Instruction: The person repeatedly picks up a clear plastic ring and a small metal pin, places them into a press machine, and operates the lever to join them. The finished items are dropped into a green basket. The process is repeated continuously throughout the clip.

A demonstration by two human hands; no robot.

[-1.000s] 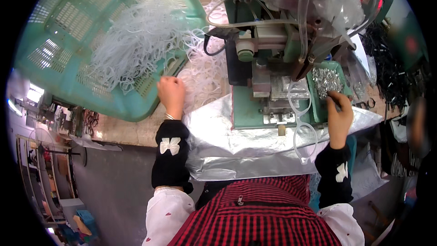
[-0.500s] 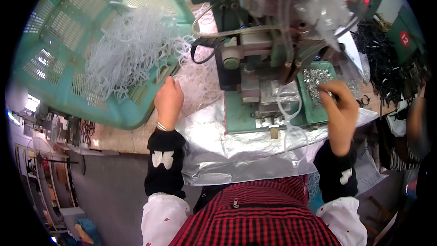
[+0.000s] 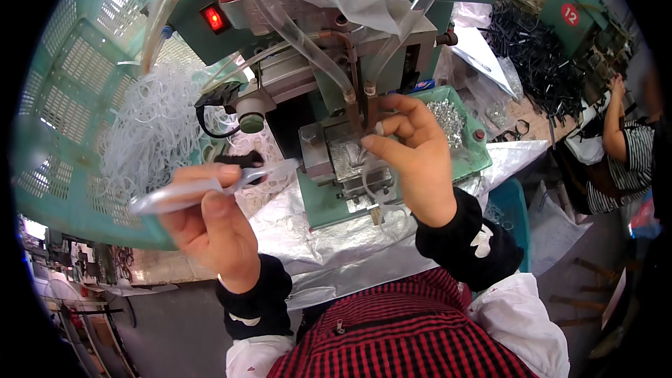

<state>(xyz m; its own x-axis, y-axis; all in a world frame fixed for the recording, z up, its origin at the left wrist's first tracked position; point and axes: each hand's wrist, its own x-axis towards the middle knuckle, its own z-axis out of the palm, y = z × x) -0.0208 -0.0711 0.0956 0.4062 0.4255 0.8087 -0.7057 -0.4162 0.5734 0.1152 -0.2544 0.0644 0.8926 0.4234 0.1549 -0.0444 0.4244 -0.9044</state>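
My left hand is raised beside the basket, its thumb and fingers closed on a long pale translucent piece. Motion blurs that piece; one end points toward the press. My right hand reaches into the bench press, thumb and forefinger bent together just beside the copper-coloured tips. What lies between those fingertips is hidden. Below them, a clear looped strap hangs over the front of the metal fixture. A green tray of small shiny metal parts stands to the right of the press.
A large green basket at left holds a heap of clear straps. Silver foil covers the bench front. Clear tubes hang over the press. Black straps are piled at back right, near another person's arm.
My right hand has gone from the metal-parts tray to the press tips. My left hand has come away from the basket edge, now holding the pale piece. The whole view has shifted.
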